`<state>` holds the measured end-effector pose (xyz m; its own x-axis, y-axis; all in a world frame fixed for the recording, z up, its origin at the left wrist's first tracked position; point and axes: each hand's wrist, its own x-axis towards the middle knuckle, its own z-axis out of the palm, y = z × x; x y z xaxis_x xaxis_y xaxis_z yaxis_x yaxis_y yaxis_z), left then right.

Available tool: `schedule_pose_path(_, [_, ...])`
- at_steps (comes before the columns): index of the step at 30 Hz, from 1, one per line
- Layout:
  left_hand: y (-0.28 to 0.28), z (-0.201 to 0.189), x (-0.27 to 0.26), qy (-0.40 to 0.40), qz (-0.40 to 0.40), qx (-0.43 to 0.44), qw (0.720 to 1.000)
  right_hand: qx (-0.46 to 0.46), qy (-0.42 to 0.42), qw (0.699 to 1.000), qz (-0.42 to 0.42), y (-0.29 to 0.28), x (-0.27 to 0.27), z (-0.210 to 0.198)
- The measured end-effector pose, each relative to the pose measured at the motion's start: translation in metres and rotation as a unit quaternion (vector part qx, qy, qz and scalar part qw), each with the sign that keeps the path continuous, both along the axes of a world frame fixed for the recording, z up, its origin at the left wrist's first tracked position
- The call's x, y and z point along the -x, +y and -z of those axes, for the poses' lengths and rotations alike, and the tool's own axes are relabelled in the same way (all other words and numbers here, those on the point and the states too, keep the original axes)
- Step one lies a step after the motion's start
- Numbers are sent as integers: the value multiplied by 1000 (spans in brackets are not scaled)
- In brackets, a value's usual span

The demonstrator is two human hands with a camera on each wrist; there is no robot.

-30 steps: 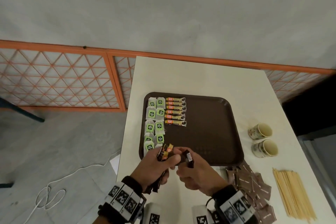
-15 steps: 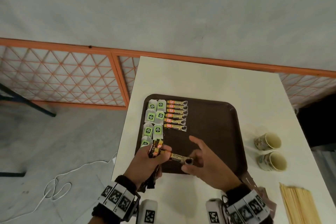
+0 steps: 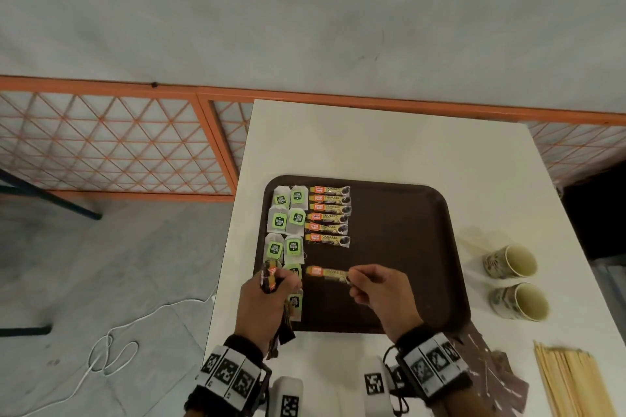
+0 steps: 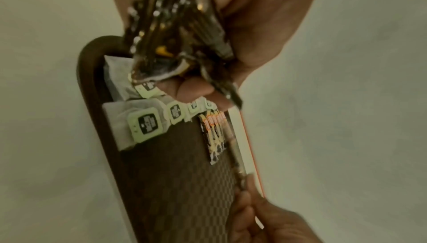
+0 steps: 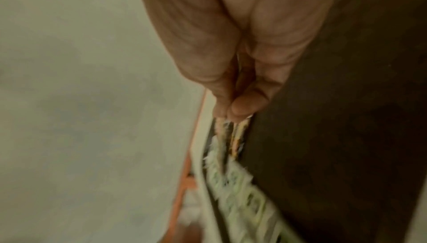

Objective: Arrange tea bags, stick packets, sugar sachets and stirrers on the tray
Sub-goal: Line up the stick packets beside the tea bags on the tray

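A brown tray (image 3: pixel 399 247) lies on the white table. Along its left side run two columns of green-tagged tea bags (image 3: pixel 294 218), with a row of orange stick packets (image 3: pixel 328 213) beside them. My right hand (image 3: pixel 349 278) pinches the dark end of one stick packet (image 3: pixel 325 271), holding it level just over the tray below that row. My left hand (image 3: pixel 271 284) grips a bundle of stick packets (image 4: pixel 175 33) over the tray's left edge. Brown sugar sachets (image 3: pixel 487 366) and wooden stirrers (image 3: pixel 572 382) lie on the table at the near right.
Two paper cups (image 3: pixel 515 261) lie on their sides right of the tray. An orange lattice railing (image 3: pixel 118 142) runs behind the table. A white cable (image 3: pixel 111 349) trails on the floor at left. The tray's right half (image 3: pixel 406 213) holds nothing.
My right hand has drawn one stick packet out of the left hand's bundle and carried it forward over the tray, toward the row of packets. The left hand stays by the tea bags.
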<state>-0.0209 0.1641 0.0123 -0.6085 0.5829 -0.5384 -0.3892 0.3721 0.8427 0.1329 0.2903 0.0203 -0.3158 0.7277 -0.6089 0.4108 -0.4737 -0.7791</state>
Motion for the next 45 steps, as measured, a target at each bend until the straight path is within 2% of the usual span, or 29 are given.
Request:
schedule_pose_path(2, [-4,5,8,18,-3,24,1000,30,-23,998,44,15,5,18])
schedule_pose_path(5, [-12,8,19,39,32,46,998,44,-56,996,62,32,11,42])
schedule_pose_path(7, [-17,7,23,44,45,48,997,-32,-144,988,34,37,12,53])
schedule_pose_path(9, [-20,7,24,32,42,44,998,-157,-241,957,-44,36,11,57])
schedule_pose_path(10, [-20,7,24,23,40,44,998,-213,-259,937,-93,34,10,57])
schedule_pose_path(13, [-19,8,20,-15,36,45,998,-268,-224,905,-241,21,14,59])
schedule_pose_path(15, [-17,8,16,-41,38,40,998,-275,-207,897,-277,17,20,62])
schedule_pose_path(20, [-13,5,12,-48,51,31,997,-287,-203,911,-216,24,35,69])
schedule_pose_path(27, [-13,2,15,-62,54,19,996,-296,-201,907,-221,30,47,69])
schedule_pose_path(32, [-13,1,18,-116,-5,6,993,-309,-198,902,-225,11,42,35])
schedule_pose_path(33, [-12,1,17,-136,-24,-1,990,-290,-171,910,-240,0,39,24])
schedule_pose_path(35, [-8,2,15,-181,-63,-27,981,-192,-93,935,-282,-26,37,0])
schedule_pose_path(37, [-3,3,11,-196,-86,-37,976,-101,-36,942,-318,-48,36,-16])
schedule_pose_path(38, [-1,4,9,-195,-90,-36,976,-91,-21,944,-315,-56,35,-17])
schedule_pose_path(43, [2,5,-1,-136,-60,-21,989,-203,-39,959,-196,-58,20,-8])
schedule_pose_path(44, [0,7,-1,-126,-53,-12,991,-238,-42,955,-172,-58,15,-6])
schedule_pose_path(45, [-2,8,-1,-127,-45,-2,991,-303,-47,939,-158,-56,8,-2])
